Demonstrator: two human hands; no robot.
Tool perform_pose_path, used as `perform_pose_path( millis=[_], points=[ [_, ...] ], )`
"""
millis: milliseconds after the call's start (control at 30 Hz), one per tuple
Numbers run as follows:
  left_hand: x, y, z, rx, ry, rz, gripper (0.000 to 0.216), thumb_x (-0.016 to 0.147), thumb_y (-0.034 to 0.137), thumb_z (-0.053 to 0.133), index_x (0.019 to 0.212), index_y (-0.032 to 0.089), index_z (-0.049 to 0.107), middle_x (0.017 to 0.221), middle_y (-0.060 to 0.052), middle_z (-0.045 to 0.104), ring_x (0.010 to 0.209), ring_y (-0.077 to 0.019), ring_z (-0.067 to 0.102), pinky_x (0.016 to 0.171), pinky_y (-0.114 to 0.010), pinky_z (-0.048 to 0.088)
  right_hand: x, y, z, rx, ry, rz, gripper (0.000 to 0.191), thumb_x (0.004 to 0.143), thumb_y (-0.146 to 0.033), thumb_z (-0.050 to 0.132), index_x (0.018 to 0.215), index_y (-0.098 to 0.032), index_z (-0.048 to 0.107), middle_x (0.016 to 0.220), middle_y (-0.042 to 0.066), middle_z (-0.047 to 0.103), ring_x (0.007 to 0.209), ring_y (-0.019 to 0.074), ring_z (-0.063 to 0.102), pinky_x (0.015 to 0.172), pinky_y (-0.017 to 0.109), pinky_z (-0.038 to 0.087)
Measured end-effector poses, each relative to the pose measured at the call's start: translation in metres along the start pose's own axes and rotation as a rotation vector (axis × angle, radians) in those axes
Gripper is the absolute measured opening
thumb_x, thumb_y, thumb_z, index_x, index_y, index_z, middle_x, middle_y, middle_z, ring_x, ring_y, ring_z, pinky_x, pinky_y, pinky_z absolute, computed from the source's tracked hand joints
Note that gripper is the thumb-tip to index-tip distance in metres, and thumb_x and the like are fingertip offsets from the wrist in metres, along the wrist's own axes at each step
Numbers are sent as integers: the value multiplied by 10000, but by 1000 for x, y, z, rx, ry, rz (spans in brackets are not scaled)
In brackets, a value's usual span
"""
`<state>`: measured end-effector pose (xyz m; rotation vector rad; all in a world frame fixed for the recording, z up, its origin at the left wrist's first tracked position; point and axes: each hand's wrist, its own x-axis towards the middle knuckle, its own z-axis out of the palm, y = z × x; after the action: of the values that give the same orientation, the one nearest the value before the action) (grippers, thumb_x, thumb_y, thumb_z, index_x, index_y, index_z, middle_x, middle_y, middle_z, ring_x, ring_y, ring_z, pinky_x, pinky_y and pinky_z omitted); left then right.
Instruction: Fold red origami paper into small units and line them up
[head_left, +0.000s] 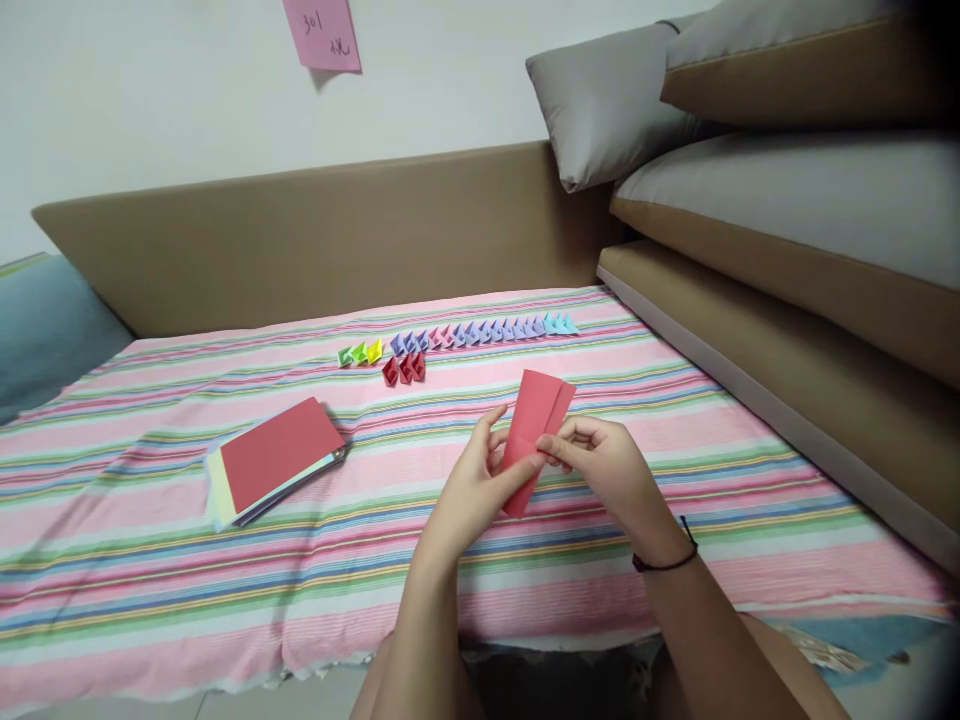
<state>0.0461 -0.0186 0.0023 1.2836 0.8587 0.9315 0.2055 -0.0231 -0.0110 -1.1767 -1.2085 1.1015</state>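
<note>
On the left, a paper stack (pixel 281 455) lies on the striped cloth (pixel 360 580). Farther right, toward the far middle, small folded papers (pixel 471 334) form rows. Nearer, the left hand (pixel 474 485) grips a folded red sheet (pixel 534 405) over the cloth; the right hand (pixel 604 455) pinches its edge. Cushions (pixel 810 195) rise at the right.

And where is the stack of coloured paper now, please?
In the head view, the stack of coloured paper lies on the striped cloth, left of the left hand and below-left of the three dark red folded pieces.
</note>
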Motion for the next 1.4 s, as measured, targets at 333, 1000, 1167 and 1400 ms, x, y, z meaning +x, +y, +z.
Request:
perform_pose_path(
  millis=[333,1000,1167,1400],
  points=[
    [-5,7,5,23,-88,-60,451,751,418,666,1121,166,610,887,-67,686,758,-179,617,654,-253,447,-2,-4,-2,25,-26,-25,331,631,-447,756,560,-188,563,545,-4,596,546,142,570,529,260,468],
    [-4,9,-23,-154,370,101,413,689,320,731,1065,182,631,664,-6,701,590,-153,652,572,-249,518,-5,-10,-17,-12,168,-111,574,765,-389,656,1289,-254,464,630,-22,616,579,161,584,544,285,476],
    [-4,10,-25,73,450,232,287,680,286,740,952,199,715,875,-46,729,775,-179,676,678,-252,528,-6,-8,-20,-135,190,-146,262,733,-368,692,947,-218,720,714,16,643,674,156,574,584,281,463],
    [-7,11,-28,207,597,327,186,669,273,743,844,210,757,844,-43,740,817,-210,661,730,-299,526,-9,-8,-20,-155,248,-210,251,659,-337,759,885,-228,746,674,15,659,625,170,581,569,318,503]
  ],
)
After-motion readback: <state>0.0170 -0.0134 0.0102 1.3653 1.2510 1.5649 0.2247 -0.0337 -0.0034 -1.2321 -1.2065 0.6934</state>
